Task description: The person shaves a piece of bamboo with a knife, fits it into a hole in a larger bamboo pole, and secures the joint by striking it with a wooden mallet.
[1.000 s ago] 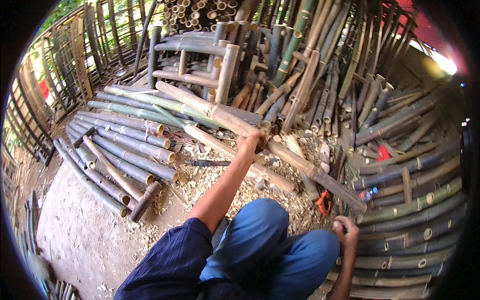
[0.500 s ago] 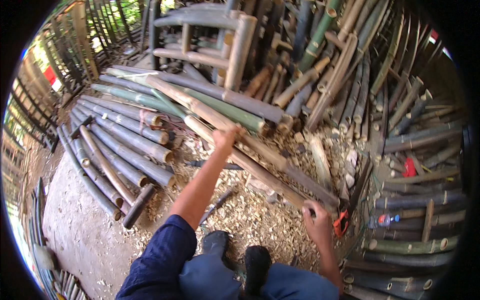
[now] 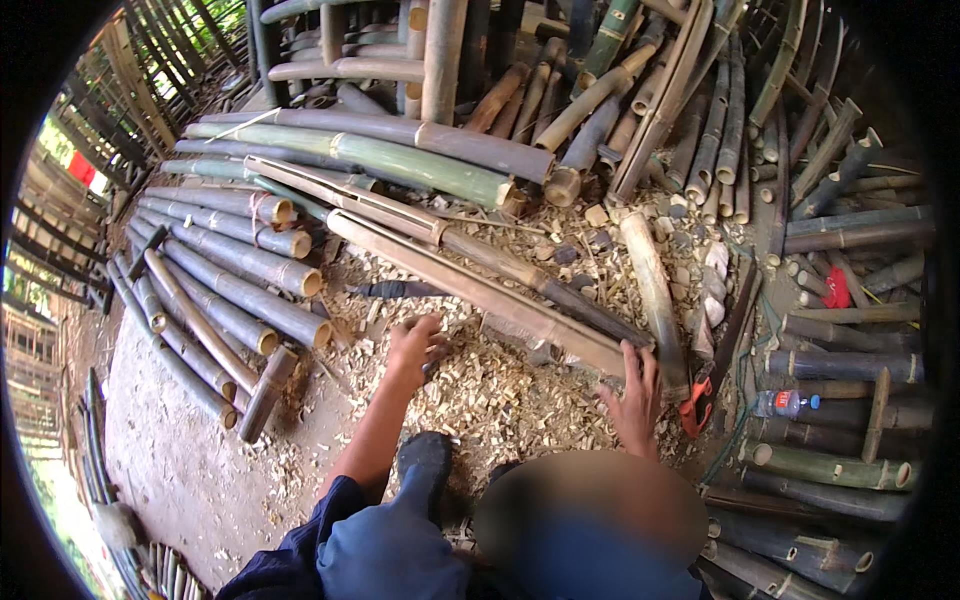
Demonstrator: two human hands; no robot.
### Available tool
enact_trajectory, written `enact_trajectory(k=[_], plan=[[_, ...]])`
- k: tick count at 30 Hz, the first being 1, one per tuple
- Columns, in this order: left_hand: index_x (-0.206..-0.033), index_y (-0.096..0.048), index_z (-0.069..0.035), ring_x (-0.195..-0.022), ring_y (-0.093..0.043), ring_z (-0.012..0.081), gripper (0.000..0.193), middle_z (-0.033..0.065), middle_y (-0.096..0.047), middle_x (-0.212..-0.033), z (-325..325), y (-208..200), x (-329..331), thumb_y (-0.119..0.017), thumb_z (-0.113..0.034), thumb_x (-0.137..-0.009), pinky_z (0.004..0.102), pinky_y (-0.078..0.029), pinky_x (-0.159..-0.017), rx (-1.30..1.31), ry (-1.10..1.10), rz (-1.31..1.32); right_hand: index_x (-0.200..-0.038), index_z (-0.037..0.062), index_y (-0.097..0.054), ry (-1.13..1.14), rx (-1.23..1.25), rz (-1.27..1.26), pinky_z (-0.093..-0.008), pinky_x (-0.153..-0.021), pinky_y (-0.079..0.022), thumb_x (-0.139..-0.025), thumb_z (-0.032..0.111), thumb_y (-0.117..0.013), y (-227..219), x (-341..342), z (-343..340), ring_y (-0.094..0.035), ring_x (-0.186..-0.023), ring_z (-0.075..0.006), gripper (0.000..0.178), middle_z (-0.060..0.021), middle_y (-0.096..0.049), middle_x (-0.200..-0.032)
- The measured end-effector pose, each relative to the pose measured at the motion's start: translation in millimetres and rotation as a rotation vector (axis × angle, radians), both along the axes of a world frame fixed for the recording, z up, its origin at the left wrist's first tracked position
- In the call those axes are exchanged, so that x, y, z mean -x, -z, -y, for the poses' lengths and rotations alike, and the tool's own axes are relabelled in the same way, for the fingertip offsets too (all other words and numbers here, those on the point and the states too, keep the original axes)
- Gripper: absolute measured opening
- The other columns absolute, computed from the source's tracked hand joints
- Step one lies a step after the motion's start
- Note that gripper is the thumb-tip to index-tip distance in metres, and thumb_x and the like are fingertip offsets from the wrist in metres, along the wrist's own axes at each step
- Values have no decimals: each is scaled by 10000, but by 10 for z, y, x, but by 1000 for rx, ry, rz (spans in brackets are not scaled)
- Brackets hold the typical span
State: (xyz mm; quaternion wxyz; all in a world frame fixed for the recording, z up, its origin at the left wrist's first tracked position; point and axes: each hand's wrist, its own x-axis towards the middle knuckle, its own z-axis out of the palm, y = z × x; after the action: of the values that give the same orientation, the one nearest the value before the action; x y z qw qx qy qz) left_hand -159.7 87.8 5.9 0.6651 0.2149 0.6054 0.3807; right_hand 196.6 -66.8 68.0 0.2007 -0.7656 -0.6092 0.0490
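My left hand (image 3: 408, 352) is above the wood chips, fingers apart and slightly bent. Next to its fingers a small dark part of a tool shows, mostly hidden. My right hand (image 3: 634, 400) has its fingers spread, the fingertips at the near end of a split bamboo length (image 3: 480, 290). This piece lies slantwise across the chips. Beside it, on the far side, rests a second bamboo pole (image 3: 500, 258) with a long slot cut along it. A dark sheathed-looking tool (image 3: 400, 289) lies beyond my left hand. An orange-handled saw (image 3: 697, 408) sits right of my right hand.
Cut bamboo poles (image 3: 255, 265) fan out at the left, with a wooden mallet (image 3: 268, 392) near their ends. A pale log (image 3: 652, 290) lies right of the split bamboo. Stacked bamboo (image 3: 850, 367) and a plastic bottle (image 3: 785, 404) are at the right. A bamboo frame (image 3: 440, 70) stands behind.
My left hand has let go of the bamboo and moved down toward the chips. The two bamboo pieces lie lower. My right hand's fingers have spread at the near end.
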Motion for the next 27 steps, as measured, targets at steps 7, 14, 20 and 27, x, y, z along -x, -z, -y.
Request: enact_trajectory(k=[7,14,20,27], plan=[[-1215,-523,36,-1144,-561,272,369,152,-574,-1182,-425,-179,-223,-607,-216,-960,424,-499,-954,-189,-130,290,-1343,77,-596,-204,-30,180,-484,-1059,-342,-763,179,-849,17,-139,-572,-521,-1180,-309,641,-124,-599,-1239],[-1344,-515,82,-1171,-611,302,553,222,-593,-1333,-879,-105,50,-656,-270,-942,429,-515,-959,-232,175,-103,-1362,126,-599,-180,18,304,-530,-1087,-336,-810,260,-825,182,-97,-1366,-527,-1207,-294,612,-98,-615,-1213],[-1034,-603,10,-958,-629,390,502,223,-653,-971,166,178,386,-823,-341,-750,479,-494,-826,-509,749,-1070,-1221,61,-596,147,-59,-53,-494,-1008,-413,-842,116,-699,177,-465,-977,-521,-1185,-388,396,-167,-591,-1181],[-1108,-526,-23,-988,-626,469,345,245,-601,-1101,673,292,308,-686,-93,-810,554,-506,-811,-602,707,-1140,-1494,23,-404,359,431,-129,-498,-1080,-418,-875,485,-724,447,-1441,-259,-478,-1334,-438,836,-282,-499,-1428]])
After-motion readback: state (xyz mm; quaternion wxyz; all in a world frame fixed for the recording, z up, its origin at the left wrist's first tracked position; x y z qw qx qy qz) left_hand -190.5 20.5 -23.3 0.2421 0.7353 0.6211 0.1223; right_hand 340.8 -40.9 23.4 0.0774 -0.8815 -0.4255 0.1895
